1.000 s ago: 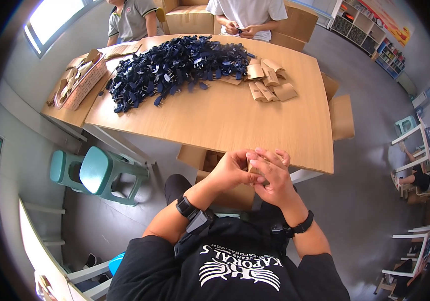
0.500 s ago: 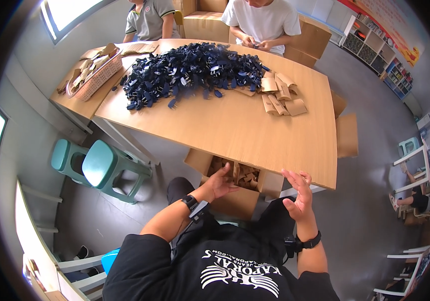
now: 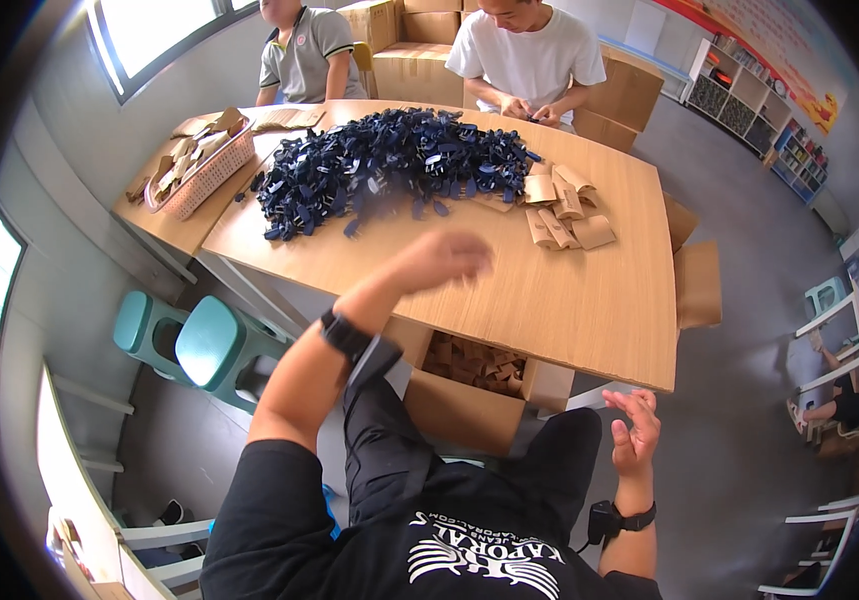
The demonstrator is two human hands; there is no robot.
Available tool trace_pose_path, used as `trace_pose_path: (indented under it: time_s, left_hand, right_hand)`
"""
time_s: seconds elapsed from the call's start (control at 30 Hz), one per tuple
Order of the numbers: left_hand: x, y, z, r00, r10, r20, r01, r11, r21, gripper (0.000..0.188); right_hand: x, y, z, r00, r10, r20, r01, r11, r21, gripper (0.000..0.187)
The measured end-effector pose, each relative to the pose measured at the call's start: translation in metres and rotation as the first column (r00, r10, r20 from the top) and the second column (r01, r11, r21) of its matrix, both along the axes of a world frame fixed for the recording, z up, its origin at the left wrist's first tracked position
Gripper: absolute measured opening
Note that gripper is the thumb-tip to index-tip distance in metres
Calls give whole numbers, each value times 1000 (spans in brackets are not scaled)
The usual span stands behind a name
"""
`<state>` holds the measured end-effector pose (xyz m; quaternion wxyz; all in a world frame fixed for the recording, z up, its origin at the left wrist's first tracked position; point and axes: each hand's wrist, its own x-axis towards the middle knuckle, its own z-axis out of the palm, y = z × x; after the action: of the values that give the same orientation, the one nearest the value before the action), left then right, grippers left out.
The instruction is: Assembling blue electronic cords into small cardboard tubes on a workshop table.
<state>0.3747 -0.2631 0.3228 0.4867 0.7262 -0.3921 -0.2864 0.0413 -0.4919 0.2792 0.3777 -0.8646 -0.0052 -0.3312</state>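
Observation:
My left hand (image 3: 444, 262) is raised over the front part of the wooden table (image 3: 429, 310), smeared by motion. Whether its fingers hold anything cannot be made out. Beyond it lies a wide heap of small dark-blue plastic pieces (image 3: 389, 165) with oval ends. Off the right front edge of the table hangs my right hand (image 3: 634, 430), fingers apart and slightly bent, nothing in it. Between my knees and the table edge sits an open cardboard box (image 3: 464, 410) holding many small brown card packs (image 3: 479, 362).
Several brown card sleeves (image 3: 569, 205) lie right of the heap. A pink basket (image 3: 214, 170) with card pieces stands at the left. Two green stools (image 3: 209, 345) are at left. Across the table, a person in white (image 3: 529, 60) handles something small; another person in grey (image 3: 309, 55) sits beside.
My left hand has risen from the cardboard box to above the table, toward the heap. My right hand has dropped lower, away from the table edge. The view has tilted slightly upward.

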Motion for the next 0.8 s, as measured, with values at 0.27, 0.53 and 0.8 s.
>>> trace_pose_path:
  time_s: [0.27, 0.53, 0.8]
  left_hand:
    - [99, -33, -8, 405, 300, 864, -634, 773, 30, 47]
    - [119, -41, -21, 445, 333, 831, -693, 716, 84, 43]
    - [119, -54, -19, 384, 196, 902, -638, 763, 106, 35]
  right_hand:
    - [-37, 0, -6, 994, -98, -55, 96, 995, -40, 32]
    - [-64, -2, -12, 982, -168, -83, 164, 985, -52, 31]
    - [-53, 7, -8, 989, -116, -89, 113, 993, -34, 29]
